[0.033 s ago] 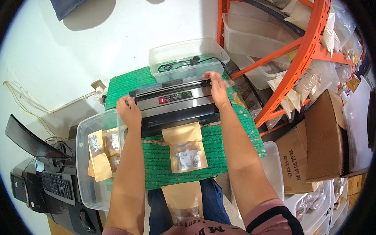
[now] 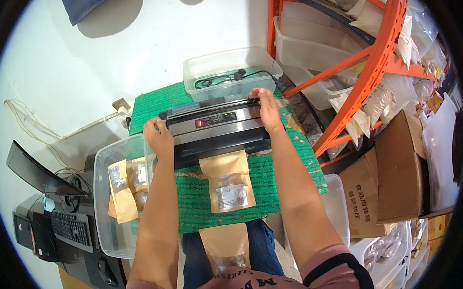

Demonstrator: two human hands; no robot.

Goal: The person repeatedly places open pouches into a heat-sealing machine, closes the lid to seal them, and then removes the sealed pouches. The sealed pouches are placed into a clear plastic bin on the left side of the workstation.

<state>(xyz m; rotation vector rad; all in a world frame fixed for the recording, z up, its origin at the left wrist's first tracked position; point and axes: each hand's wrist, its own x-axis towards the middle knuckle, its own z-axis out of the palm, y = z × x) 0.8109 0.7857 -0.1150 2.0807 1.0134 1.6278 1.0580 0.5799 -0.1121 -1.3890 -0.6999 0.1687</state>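
Note:
Both my hands are at the ends of a black and silver vacuum sealer [image 2: 191, 130], whose panel shows a red lit display and small green lights. At the left end, my left hand [image 2: 159, 136] has its fingers bent and pressed on the lid's edge. My right hand [image 2: 267, 109] is curled over the right end, fingertips at the back corner. A kraft paper pouch [image 2: 225, 169] with a clear window and white label lies with its top edge at the sealer's front. A second pouch [image 2: 224, 239] rests on my lap, partly hidden by my shirt.
The sealer stands on a green-covered table [image 2: 193, 217]. Left is a clear bin [image 2: 106, 237] with several pouches [image 2: 119, 184], beside a keyboard [image 2: 71, 229] and monitor [image 2: 42, 171]. Behind, another clear bin [image 2: 193, 72] holds a black cable. An orange shelf [image 2: 379, 63] and cardboard boxes [image 2: 399, 170] stand right.

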